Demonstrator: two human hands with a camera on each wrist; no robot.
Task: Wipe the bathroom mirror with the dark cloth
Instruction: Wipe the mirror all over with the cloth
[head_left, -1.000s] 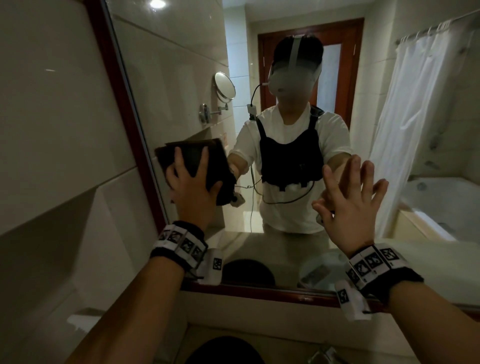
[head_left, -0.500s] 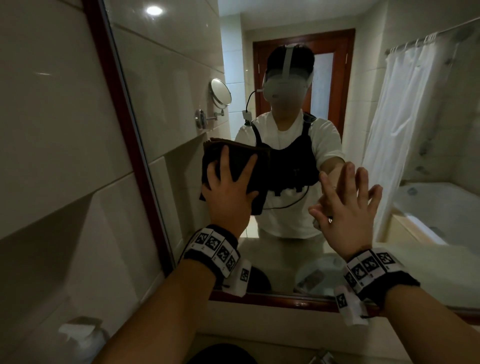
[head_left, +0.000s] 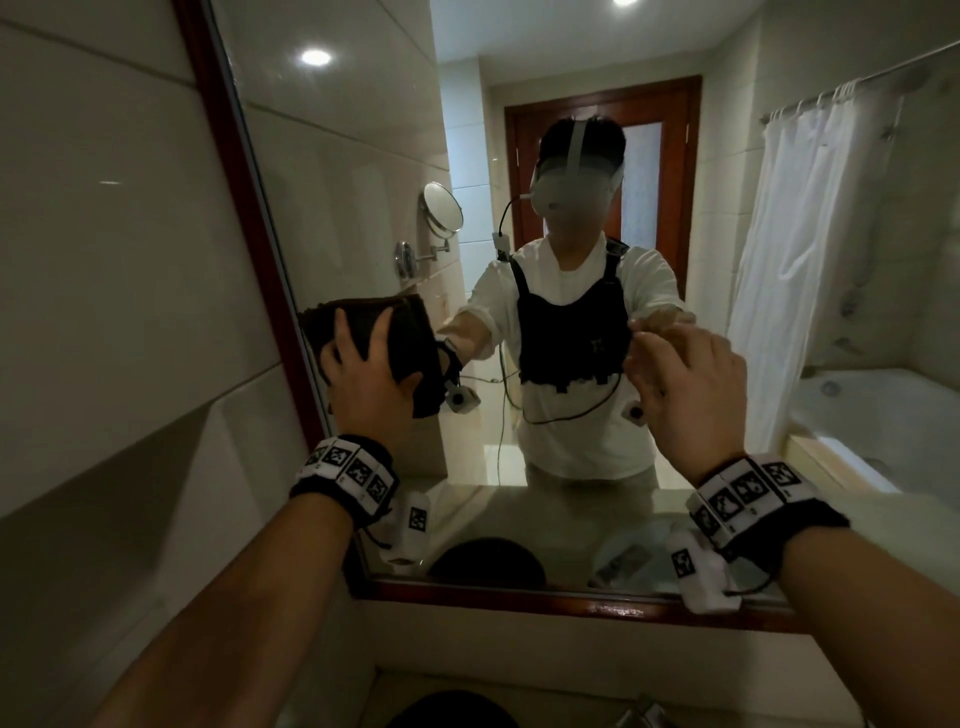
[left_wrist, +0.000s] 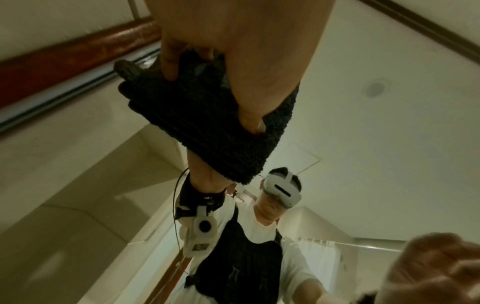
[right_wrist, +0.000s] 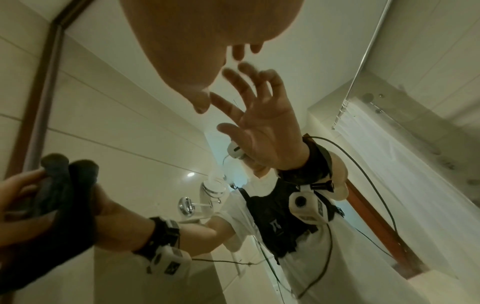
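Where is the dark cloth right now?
In the head view the dark cloth is pressed flat on the mirror under the left hand, near the mirror's left wooden frame.

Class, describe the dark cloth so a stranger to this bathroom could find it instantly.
Start at the large wood-framed mirror on the tiled wall. Near its left edge, the left hand presses a folded cloth against the glass. It is the only dark, fuzzy terry item there; the right hand holds nothing.
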